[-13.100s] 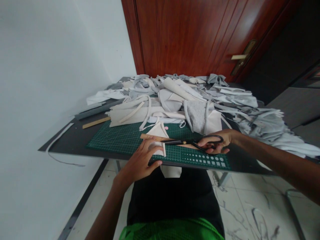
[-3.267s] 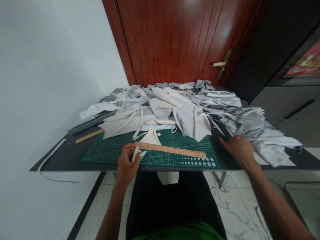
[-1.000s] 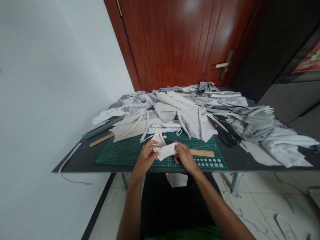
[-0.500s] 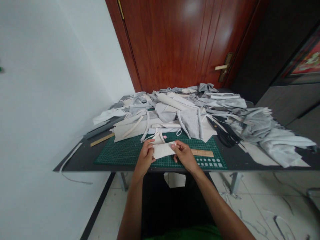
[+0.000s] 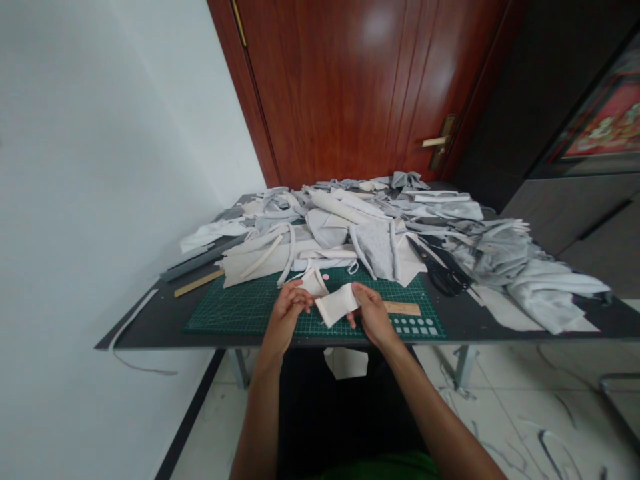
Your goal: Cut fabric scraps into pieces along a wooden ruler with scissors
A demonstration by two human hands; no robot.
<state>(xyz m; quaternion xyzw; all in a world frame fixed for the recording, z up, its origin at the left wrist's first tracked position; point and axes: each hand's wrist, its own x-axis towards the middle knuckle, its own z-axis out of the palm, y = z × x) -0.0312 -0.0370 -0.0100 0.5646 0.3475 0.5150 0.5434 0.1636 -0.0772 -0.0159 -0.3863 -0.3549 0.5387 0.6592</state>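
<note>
A small cream-coloured piece of cloth [image 5: 338,304] hangs tilted over the cutting mat, pinched at its right end by my right hand [image 5: 374,313]. My left hand [image 5: 287,311] is beside the cloth's left end with its fingers apart; the fingertips are close to the edge, and no firm grip shows. Just behind my left hand, a second cream cloth piece [image 5: 313,283] lies on the green cutting mat [image 5: 240,307]. A wooden ruler [image 5: 404,308] lies on the mat, its left end behind my right hand. A small pink disc [image 5: 326,276] sits near the second piece.
Grey and white fabric scraps [image 5: 330,220] heap across the back of the dark table [image 5: 145,327]. Black scissors [image 5: 445,275] lie right of the mat, near a crumpled grey fabric pile [image 5: 520,260]. A wooden strip [image 5: 199,283] lies at the left. A white piece [image 5: 350,363] rests on my lap.
My left hand has let go of the cloth's left end and its fingers have spread. The cloth has turned, its left end dropping, while my right hand keeps hold. The view has shifted slightly.
</note>
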